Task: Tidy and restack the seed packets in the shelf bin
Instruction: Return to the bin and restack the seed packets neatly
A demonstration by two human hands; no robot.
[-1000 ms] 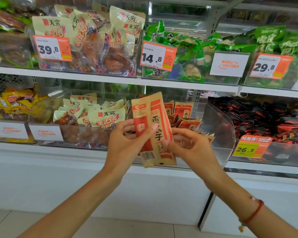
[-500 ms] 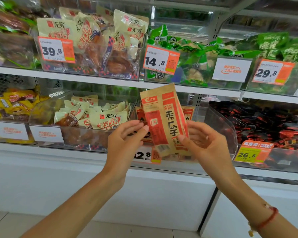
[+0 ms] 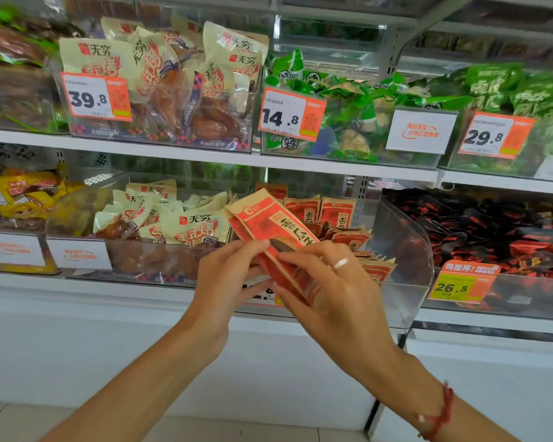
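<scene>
in front of the bin, both hands (left, right) pinch one tilted packet above the stack; a loose pinch could drop it, and a skewed insertion could topple standing packets.

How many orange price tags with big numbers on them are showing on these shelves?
4: the 39.8 tag upper left, the 14.8 tag upper middle, the 29.8 tag upper right, the 26.5 tag lower right. A fifth seems partly hidden behind the hands.
</scene>
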